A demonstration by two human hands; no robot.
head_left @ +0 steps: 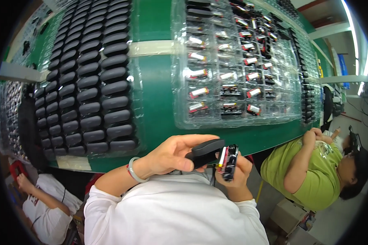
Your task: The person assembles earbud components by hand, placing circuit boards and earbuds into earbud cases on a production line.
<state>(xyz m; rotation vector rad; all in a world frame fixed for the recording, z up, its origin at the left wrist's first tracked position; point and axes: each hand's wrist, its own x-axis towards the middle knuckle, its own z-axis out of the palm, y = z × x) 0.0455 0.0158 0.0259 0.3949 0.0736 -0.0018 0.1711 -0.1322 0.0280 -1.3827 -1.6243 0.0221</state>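
Close to my body, just off the table's near edge, my left hand (172, 156) grips a black rounded plastic case (207, 150) between thumb and fingers. Beside it my right hand (240, 174) holds a small black electronic assembly (230, 163), with a silver and red battery cell and a bit of yellow showing on its side. The two parts are side by side; whether they touch, I cannot tell. My right fingers are partly hidden behind the assembly.
A tray of black rounded cases (89, 94) lies left on the green table (153, 94). To the right, a clear compartment tray (208, 121) holds several battery assemblies (198, 93). A person in green (306, 167) sits at right; another in white (49, 208) sits at lower left.
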